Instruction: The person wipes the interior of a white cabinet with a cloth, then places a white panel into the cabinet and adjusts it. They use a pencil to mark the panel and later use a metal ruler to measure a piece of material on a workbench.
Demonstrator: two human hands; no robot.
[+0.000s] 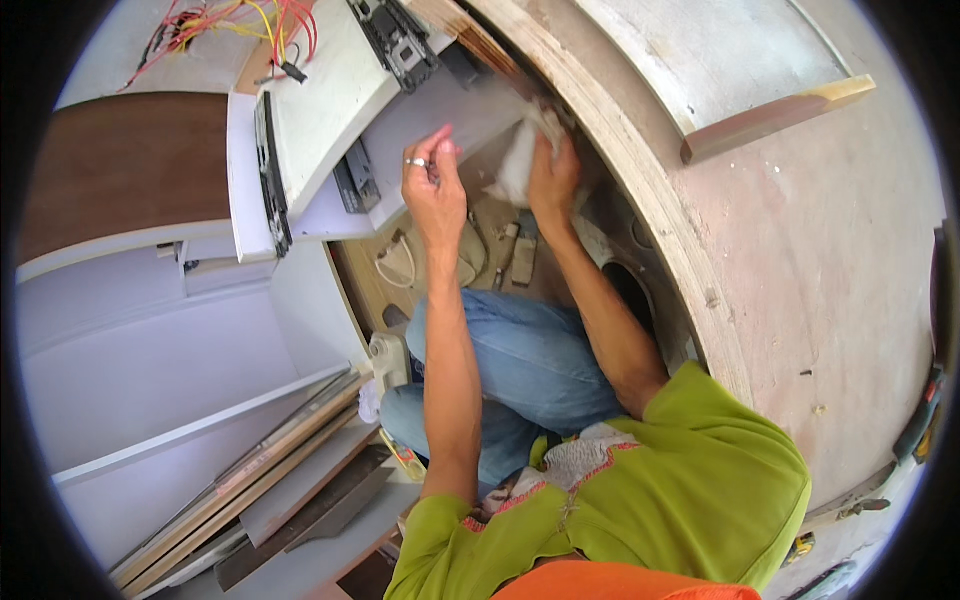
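My right hand (556, 178) is closed around a crumpled white rag (517, 165), slightly blurred, in front of the dark gap under the curved wooden edge. My left hand (436, 190), with a ring on one finger, is raised beside it with fingers curled in and thumb close to them. Whatever those fingers hold, if anything, is too small or hidden to make out. Just left of that hand is a white panel (325, 110) carrying black metal drawer slides (358, 178). Below my hands, on the floor, lie a brush-like tool (506, 255) and a small block (524, 260).
A thick curved plywood edge (640, 170) borders the large worktop (790, 270) at right. Loose red and yellow wires (270, 25) spread at upper left. Long wooden strips (240, 490) lean at lower left. A beige bag-like thing (470, 255) rests near my knees.
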